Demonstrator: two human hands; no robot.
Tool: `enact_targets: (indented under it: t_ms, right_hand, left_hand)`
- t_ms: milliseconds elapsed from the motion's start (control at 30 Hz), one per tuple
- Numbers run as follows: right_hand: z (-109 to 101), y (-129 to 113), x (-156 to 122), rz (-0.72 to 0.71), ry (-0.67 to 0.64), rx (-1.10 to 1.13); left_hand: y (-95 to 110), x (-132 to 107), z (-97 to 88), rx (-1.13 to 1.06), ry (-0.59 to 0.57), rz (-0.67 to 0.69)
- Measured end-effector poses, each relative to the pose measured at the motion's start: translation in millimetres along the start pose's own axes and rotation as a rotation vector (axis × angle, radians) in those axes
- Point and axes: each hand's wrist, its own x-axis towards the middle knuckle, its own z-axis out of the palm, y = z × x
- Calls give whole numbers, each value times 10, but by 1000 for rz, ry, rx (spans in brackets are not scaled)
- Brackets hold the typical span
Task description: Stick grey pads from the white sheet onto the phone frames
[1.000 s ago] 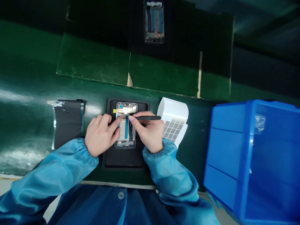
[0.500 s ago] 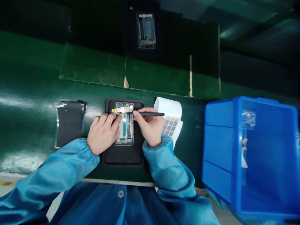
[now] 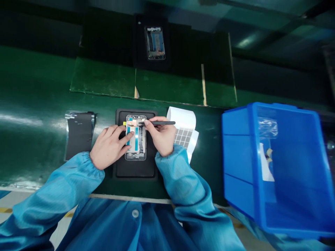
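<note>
An opened phone (image 3: 136,148) with bare circuitry and blue strips lies face-on on a black tray (image 3: 136,170). My left hand (image 3: 108,144) rests at its left side, fingers apart, the index fingertip on the phone's middle and the thumb near its lower left edge. My right hand (image 3: 162,137) is closed in a pinch around black tweezers (image 3: 166,122). Their tips touch or hover over the upper right part of the circuitry; which one, I cannot tell. A small yellow tab (image 3: 124,123) sticks out at the phone's upper left.
A sheet of grey square stickers (image 3: 183,137) lies right of the tray. Black film pieces (image 3: 78,136) lie to the left. A large blue bin (image 3: 238,153) holding plastic and paper scraps stands at right. Another opened phone (image 3: 155,43) sits on the raised green board (image 3: 167,85) behind.
The view has shifted slightly. My left fingers have spread and slid, uncovering more of the phone's left blue strip. The tweezers' tips have moved inward over the phone's upper part.
</note>
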Motion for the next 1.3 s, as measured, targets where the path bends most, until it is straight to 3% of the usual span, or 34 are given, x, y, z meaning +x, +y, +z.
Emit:
enact_targets:
  t_ms: [300, 533, 633, 700, 767, 833, 900, 1000, 1100, 1200, 1300]
  right_hand:
    - [3, 27, 18, -14, -7, 27]
    - [7, 58, 35, -34, -23, 45]
    - [12, 61, 34, -44, -26, 54]
    - [19, 51, 33, -34, -24, 87]
    - [19, 30, 28, -19, -5, 144]
    - [5, 6, 9, -23, 58, 184]
    - [-23, -8, -29, -38, 149, 195]
    - [-56, -6, -112, -18, 236, 241]
    - [-39, -42, -202, 32, 271, 370]
    - [-20, -213, -266, 75, 270, 509]
    - [-86, -461, -246, 110, 165, 648]
  left_hand:
    - [84, -5, -7, 76, -29, -51]
    - [11, 92, -42, 48, -80, -59]
    - [-3, 67, 31, 16, -17, -60]
    - [23, 2, 116, -35, 99, -73]
    - [72, -95, 202, -111, 252, -151]
    - [134, -206, 264, -172, 349, -315]
    - [199, -302, 293, -170, 302, -467]
    - [293, -370, 295, -133, 139, -533]
    - [351, -350, 252, -259, 170, -568]
    - [260, -316, 122, -520, 224, -611]
    - [-121, -403, -137, -696, 259, -661]
